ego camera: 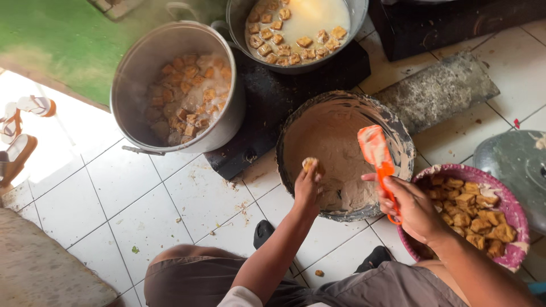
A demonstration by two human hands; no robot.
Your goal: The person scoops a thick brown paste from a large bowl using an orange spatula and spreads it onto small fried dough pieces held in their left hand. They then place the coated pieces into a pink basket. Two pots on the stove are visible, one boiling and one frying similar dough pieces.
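My left hand (307, 185) holds a golden piece of fried tofu (310, 164) over a dark bowl (405, 142) of pale beige paste. My right hand (412, 207) grips an orange spatula (376, 150) whose blade, smeared with paste, points up over the same bowl. A pink bowl (515, 210) of fried tofu pieces sits right beside my right wrist.
A large metal pot (136, 68) of tofu in liquid stands at the upper left. Another pot (355, 17) of tofu in broth sits on a black burner (273, 96). A grey lid (512, 165) lies at the right, sandals (23, 122) at the left. My knees are below.
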